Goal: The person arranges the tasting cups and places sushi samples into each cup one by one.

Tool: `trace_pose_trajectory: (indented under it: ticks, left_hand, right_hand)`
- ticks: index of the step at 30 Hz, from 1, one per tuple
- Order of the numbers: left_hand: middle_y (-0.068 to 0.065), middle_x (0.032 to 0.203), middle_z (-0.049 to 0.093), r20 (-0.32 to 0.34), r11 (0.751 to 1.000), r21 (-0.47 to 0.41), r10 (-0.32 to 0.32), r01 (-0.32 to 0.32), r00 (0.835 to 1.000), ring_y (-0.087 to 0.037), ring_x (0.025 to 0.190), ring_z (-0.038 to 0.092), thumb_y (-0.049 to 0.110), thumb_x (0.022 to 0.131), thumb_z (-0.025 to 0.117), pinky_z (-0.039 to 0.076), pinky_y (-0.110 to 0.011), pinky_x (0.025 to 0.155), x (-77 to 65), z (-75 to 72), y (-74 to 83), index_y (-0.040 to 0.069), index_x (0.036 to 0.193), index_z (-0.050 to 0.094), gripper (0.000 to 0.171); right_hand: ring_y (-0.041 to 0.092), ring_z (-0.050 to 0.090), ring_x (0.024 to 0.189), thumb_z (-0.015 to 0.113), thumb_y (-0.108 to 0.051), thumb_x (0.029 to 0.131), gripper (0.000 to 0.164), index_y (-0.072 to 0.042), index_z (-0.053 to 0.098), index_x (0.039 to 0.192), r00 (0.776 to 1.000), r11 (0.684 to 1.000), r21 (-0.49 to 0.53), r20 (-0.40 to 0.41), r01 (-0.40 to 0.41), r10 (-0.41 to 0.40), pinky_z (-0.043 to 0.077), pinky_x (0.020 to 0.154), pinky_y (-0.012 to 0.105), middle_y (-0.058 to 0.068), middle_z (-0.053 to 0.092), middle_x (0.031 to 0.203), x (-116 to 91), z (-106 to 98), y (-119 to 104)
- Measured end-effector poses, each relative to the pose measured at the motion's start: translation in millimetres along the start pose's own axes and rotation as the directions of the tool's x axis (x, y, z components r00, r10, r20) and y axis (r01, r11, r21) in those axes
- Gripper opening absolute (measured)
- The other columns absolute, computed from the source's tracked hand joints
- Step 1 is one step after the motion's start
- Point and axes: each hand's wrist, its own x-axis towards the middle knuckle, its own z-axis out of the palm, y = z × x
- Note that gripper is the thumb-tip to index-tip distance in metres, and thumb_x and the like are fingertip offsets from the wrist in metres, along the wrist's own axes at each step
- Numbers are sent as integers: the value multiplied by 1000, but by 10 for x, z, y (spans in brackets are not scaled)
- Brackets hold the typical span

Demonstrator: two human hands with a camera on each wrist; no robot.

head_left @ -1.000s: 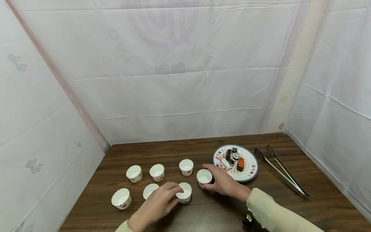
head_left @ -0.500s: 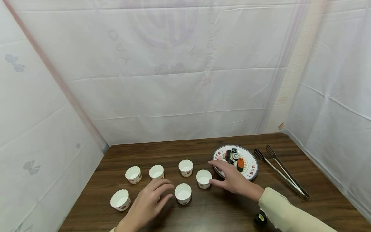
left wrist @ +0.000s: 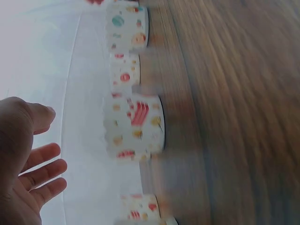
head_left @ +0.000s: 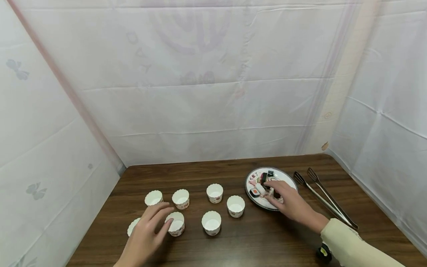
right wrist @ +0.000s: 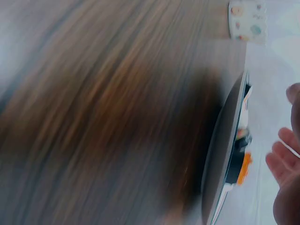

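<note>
White cloth (head_left: 200, 74) backs the wooden table (head_left: 253, 241), and I've got the right hand (head_left: 291, 202) above a plate (head_left: 284, 175) of sushi (head_left: 260, 189), thumb and fingers apart. Left hand (head_left: 145, 230), loosely spread too, hovers by seven cups (head_left: 211, 222) left of the plate.

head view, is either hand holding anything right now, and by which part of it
Nothing is held: the left hand hovers by the paper cups and the right hand over the plate, thumb and fingertips apart on both.

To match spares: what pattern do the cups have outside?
The cups are white with small multicoloured prints, clearest in the left wrist view.
</note>
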Motion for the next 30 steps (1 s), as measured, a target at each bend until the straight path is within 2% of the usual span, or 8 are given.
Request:
trace_pose_trajectory:
  ticks: [4,7,9,11,12,15,20,30]
  left_hand:
    - [-8,126,66,-26,998,26,-55,56,998,-28,113,63,45,108,48,30,-8,108,-105,-83,-89,10,119,72,44]
    - [-10,127,66,-48,993,62,-93,96,995,-31,112,64,30,98,73,31,-11,107,-181,-128,-157,10,123,72,31]
    - [-12,128,66,-61,987,93,-124,129,990,-33,113,64,13,84,86,38,-22,106,-216,-155,-197,8,124,71,43]
    - [-14,130,65,-74,979,118,-161,169,984,-36,114,63,-1,69,90,43,-35,101,-241,-177,-231,5,124,70,59]
    - [-16,131,64,-77,973,126,-183,192,980,-37,115,62,-2,67,91,44,-41,99,-251,-187,-247,3,125,69,62]
    - [-22,134,60,-86,959,128,-242,252,966,-43,119,58,-1,67,91,45,-55,92,-275,-212,-286,-1,130,65,68]
    - [-29,137,54,-80,932,117,-335,342,939,-53,123,51,2,69,92,45,-69,89,-316,-232,-334,-2,142,55,82]
    - [-37,122,61,-16,870,194,-459,453,888,-61,109,55,22,70,96,45,-74,84,-386,-234,-380,-14,138,52,89]
  right_hand:
    - [29,63,109,88,-8,79,51,-2,67,126,999,997,-80,-39,-3,0,56,85,49,13,69,120,-107,-82,145]
    - [35,61,112,87,-5,78,50,0,68,124,998,992,-119,-53,-30,24,53,88,55,16,69,119,-183,-161,233]
    - [38,60,113,86,-5,79,49,1,68,123,997,988,-141,-54,-58,51,50,90,58,18,68,120,-227,-215,283]
    - [41,58,114,86,-7,79,49,2,67,123,996,982,-166,-44,-89,83,48,91,61,20,67,122,-263,-268,330]
    - [42,57,115,86,-9,81,49,1,67,125,993,977,-179,-33,-114,109,47,91,62,21,66,123,-282,-294,354]
    - [47,54,119,85,-13,83,54,0,64,130,981,960,-210,16,-186,194,44,91,68,24,62,130,-335,-382,425]
    - [58,45,121,85,-16,84,65,-4,56,141,942,924,-246,88,-294,323,39,87,76,30,49,143,-449,-517,548]
    - [66,44,111,83,-19,86,71,-7,48,146,906,883,-298,109,-364,410,40,77,77,34,38,147,-658,-645,713]
